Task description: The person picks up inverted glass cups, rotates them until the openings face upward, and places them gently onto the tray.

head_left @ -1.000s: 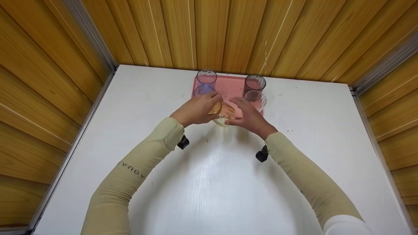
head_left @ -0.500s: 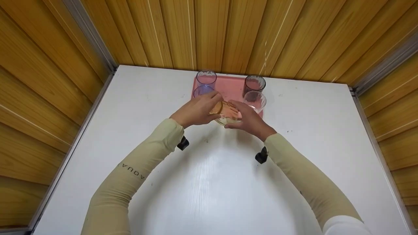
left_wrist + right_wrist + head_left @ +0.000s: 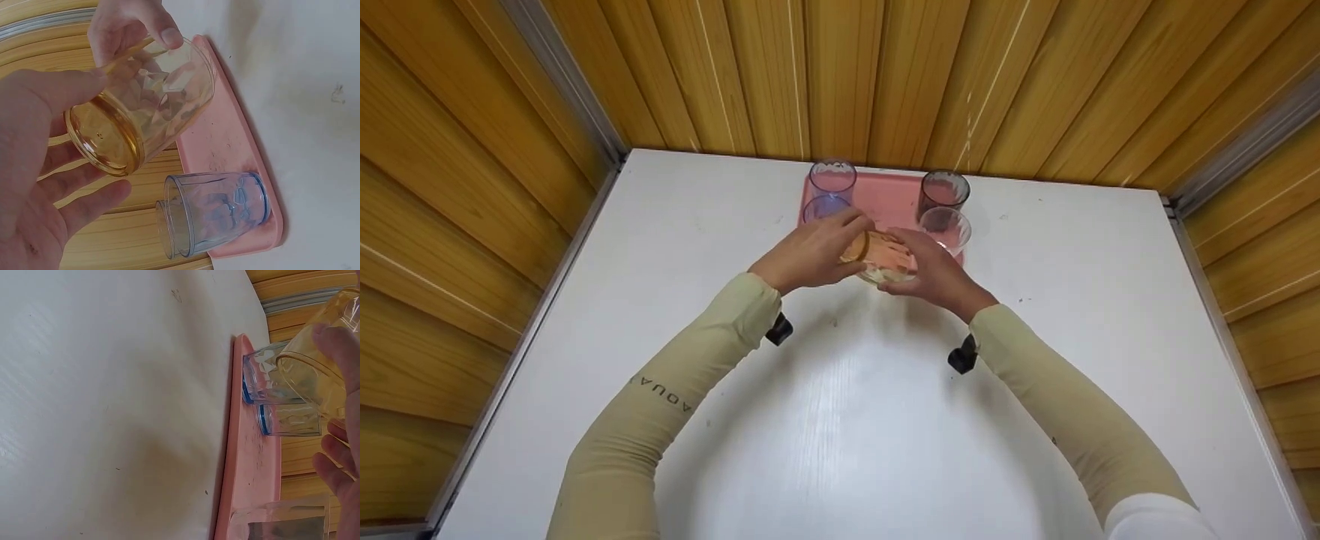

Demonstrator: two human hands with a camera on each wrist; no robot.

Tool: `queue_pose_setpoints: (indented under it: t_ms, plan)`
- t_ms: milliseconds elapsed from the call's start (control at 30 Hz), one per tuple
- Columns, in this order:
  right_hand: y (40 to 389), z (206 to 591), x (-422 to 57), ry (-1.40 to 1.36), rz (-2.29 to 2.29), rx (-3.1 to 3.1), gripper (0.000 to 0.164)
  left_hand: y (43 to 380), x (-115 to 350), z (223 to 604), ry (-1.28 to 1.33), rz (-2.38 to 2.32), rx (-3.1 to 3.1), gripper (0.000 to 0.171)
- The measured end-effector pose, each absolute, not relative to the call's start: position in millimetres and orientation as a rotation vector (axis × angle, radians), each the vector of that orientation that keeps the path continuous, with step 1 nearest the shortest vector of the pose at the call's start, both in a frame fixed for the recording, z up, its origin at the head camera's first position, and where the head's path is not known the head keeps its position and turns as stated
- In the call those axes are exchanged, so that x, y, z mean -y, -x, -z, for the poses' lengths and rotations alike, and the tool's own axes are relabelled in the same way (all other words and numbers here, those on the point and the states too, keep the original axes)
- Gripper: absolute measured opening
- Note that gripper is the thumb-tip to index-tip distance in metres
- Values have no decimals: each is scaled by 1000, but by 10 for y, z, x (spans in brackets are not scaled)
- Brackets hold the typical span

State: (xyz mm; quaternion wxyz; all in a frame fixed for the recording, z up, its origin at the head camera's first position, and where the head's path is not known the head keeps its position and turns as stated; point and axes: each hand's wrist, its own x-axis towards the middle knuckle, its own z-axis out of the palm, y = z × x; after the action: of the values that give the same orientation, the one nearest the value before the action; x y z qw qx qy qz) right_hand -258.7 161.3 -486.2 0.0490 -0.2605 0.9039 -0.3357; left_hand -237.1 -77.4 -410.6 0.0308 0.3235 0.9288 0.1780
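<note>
An amber drinking glass (image 3: pixel 889 256) is held tilted on its side between my two hands, over the near edge of a pink tray (image 3: pixel 892 193). My left hand (image 3: pixel 816 251) grips it around the base end, thumb on the wall, as the left wrist view shows of the glass (image 3: pixel 160 95). At the rim end, my right hand (image 3: pixel 936 268) holds it, with the thumb (image 3: pixel 334 340) on the outer wall. The mouth points toward the right hand. Part of the glass is hidden behind the fingers in the head view.
Two bluish glasses (image 3: pixel 834 180) stand one behind the other on the tray's left side. A dark grey glass (image 3: pixel 945 196) and a clear glass (image 3: pixel 949 234) stand on its right. The white table (image 3: pixel 840 420) extends toward me; wood-patterned walls (image 3: pixel 840 82) enclose it.
My right hand, apart from the amber glass at first, has closed in and taken hold of its rim end. The glass has tipped further onto its side; the left hand has barely moved.
</note>
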Motion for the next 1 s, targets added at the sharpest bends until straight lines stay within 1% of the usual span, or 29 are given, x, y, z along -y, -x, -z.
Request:
queue_pose_setpoints:
  t_ms: [233,533,733,1000]
  plan:
    - [2592,4809,-1625,768,955,-2771,87,2373,773,4107,-1000,-530,-2857,57]
    - [2579,4762,-1628,755,974,-2751,80,2364,755,4103,-1062,-509,-2860,70]
    - [2568,4744,-1648,706,969,-2726,79,2351,724,4118,-1076,-457,-2858,79]
    - [2560,4728,-1650,691,972,-2697,75,2326,708,4152,-1157,-451,-2877,82]
